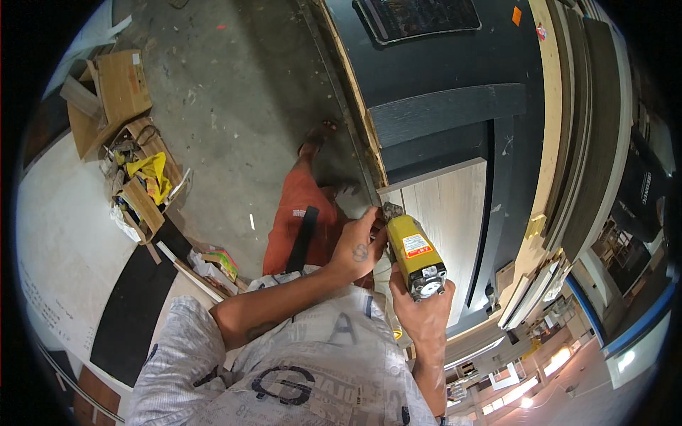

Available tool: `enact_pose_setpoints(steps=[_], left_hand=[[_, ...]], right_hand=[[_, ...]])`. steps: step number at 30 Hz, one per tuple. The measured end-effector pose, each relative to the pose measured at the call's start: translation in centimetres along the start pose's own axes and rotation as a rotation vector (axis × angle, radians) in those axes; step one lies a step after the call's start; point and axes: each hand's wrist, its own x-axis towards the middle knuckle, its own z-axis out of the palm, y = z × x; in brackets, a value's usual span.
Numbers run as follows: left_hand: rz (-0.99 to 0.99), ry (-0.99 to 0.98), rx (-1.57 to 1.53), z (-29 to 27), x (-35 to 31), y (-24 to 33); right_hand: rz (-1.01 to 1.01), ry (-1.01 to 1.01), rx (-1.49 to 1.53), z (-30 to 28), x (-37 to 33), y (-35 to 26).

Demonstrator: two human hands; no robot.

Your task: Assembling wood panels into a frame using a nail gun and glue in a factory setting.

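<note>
My right hand [420, 312] is wrapped round the handle of a yellow nail gun [410, 238], which has a silver-and-black end cap and a white-and-red label. The tool's metal nose [391, 210] is at the edge of a pale wood-grain board [449, 213], close to its near-left corner. My left hand [359, 248] is closed beside the nose, fingers bent; the tool partly hides what they grip. Under the pale board lies a dark panelled piece [426, 167] with a raised black strip [447, 113] across it.
A dark tablet-like screen [423, 15] lies at the bench's far end. Long boards [575, 106] are stacked along the right. At left, an open cardboard box [122, 85] and a bin of odds and ends with a yellow bag [150, 174] stand near a white sheet [64, 241].
</note>
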Motion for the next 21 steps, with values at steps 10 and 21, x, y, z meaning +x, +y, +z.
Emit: enact_pose_setpoints(steps=[10, 21], left_hand=[[-0.167, 0.002, -0.052, 0.4, -0.1, -0.5], [-0.257, -0.026, -0.054, -0.1, 0.1, 1.3]], right_hand=[[0.014, 0.088, 0.109, -0.4, 0.3, -1.0], [0.063, 0.080, -0.027, -0.5, 0.9, -1.2]])
